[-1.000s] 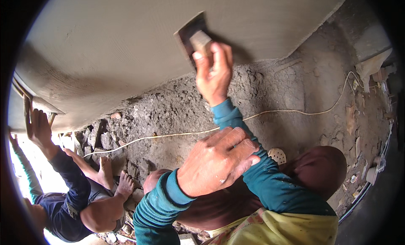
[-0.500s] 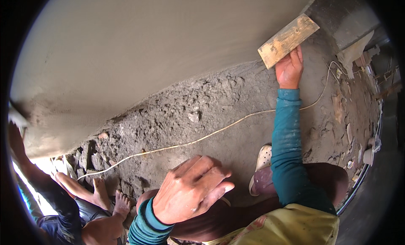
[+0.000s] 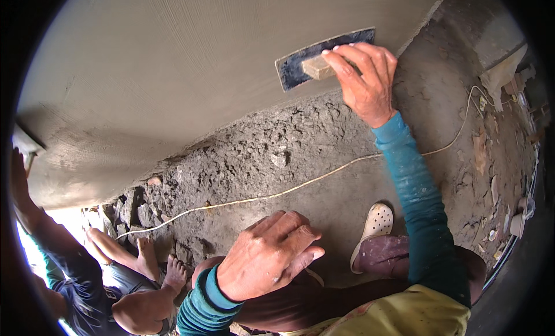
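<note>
My right hand [image 3: 363, 81] grips the wooden handle of a dark steel plastering trowel [image 3: 312, 61], its blade lying flat against the smooth grey plastered wall [image 3: 191, 76] near the plaster's lower edge. My left hand [image 3: 267, 256] rests palm down on my left knee, fingers slightly spread and holding nothing. Both my sleeves are teal. My white perforated clog [image 3: 373, 232] stands on the ground below.
Rough dirt and mortar debris [image 3: 277, 157] cover the ground below the wall. A thin white string [image 3: 300, 185] runs across it. At the lower left another person [image 3: 87, 278] crouches barefoot, one hand raised to the wall. Rubble [image 3: 497, 180] lies at the right.
My right hand has swept the trowel back left across the plaster's lower edge, from the far right toward the centre. My left hand stays on my knee.
</note>
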`<state>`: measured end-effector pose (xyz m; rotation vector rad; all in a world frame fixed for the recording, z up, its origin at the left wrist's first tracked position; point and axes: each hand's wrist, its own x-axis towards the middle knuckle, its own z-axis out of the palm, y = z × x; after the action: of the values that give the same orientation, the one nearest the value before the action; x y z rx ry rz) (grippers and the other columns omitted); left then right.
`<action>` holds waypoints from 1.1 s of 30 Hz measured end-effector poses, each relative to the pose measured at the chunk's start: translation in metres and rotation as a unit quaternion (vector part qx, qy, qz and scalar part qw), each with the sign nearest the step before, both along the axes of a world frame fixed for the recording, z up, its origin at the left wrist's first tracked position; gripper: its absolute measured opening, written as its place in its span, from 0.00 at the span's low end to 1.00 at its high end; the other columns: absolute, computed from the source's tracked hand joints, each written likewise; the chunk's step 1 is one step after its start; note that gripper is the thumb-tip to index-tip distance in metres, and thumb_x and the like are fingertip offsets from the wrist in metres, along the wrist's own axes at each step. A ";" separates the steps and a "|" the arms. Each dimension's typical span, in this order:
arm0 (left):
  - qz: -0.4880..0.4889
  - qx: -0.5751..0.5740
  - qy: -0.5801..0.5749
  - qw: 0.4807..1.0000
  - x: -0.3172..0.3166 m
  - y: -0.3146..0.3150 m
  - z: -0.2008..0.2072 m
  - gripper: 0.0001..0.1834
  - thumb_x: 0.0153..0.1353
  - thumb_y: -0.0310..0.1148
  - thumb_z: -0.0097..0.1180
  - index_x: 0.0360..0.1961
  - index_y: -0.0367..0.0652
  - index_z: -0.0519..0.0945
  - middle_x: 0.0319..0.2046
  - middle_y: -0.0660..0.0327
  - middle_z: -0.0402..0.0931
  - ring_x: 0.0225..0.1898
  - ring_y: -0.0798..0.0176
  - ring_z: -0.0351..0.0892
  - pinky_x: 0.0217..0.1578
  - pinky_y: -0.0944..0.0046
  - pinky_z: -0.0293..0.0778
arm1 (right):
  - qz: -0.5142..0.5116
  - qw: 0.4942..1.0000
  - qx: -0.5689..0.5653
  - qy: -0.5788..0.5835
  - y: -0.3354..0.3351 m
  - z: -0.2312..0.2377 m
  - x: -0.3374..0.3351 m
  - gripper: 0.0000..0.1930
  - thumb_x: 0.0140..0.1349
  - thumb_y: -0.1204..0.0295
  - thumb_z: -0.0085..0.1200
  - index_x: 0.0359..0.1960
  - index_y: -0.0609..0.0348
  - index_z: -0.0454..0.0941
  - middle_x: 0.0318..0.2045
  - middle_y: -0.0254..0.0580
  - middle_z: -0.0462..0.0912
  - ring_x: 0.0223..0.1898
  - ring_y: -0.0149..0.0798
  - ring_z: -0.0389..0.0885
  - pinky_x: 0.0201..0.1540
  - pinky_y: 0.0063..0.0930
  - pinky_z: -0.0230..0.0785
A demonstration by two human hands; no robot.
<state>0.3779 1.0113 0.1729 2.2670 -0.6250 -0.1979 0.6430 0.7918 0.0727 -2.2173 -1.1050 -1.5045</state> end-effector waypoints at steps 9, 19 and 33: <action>0.002 0.032 0.012 0.999 0.003 0.003 -0.002 0.12 0.69 0.40 0.66 0.44 0.42 0.84 0.40 0.58 0.80 0.41 0.52 0.84 0.40 0.56 0.83 | -0.036 0.995 -0.045 0.077 0.015 -0.052 -0.007 0.27 0.61 0.75 0.65 0.63 0.42 0.83 0.53 0.27 0.83 0.54 0.36 0.76 0.60 0.43 0.58; 0.025 0.020 0.019 0.999 -0.003 0.000 -0.002 0.12 0.62 0.35 0.72 0.44 0.42 0.86 0.40 0.57 0.83 0.39 0.49 0.85 0.38 0.52 0.83 | -0.021 0.889 0.399 0.224 -0.026 -0.026 0.009 0.22 0.73 0.60 0.62 0.58 0.64 0.77 0.49 0.44 0.83 0.52 0.43 0.79 0.53 0.38 0.73; 0.424 -0.199 -0.044 0.882 0.011 0.062 -0.016 0.09 0.75 0.32 0.62 0.48 0.36 0.83 0.42 0.63 0.81 0.43 0.72 0.76 0.46 0.70 0.74 | 0.107 0.898 0.385 0.185 0.109 -0.020 -0.026 0.19 0.71 0.61 0.63 0.52 0.66 0.78 0.46 0.51 0.77 0.48 0.49 0.79 0.47 0.44 0.73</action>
<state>0.3891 1.0733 0.1574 1.9425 0.3063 0.4311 0.6170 0.9006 0.0530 -1.6487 -0.4790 -1.0865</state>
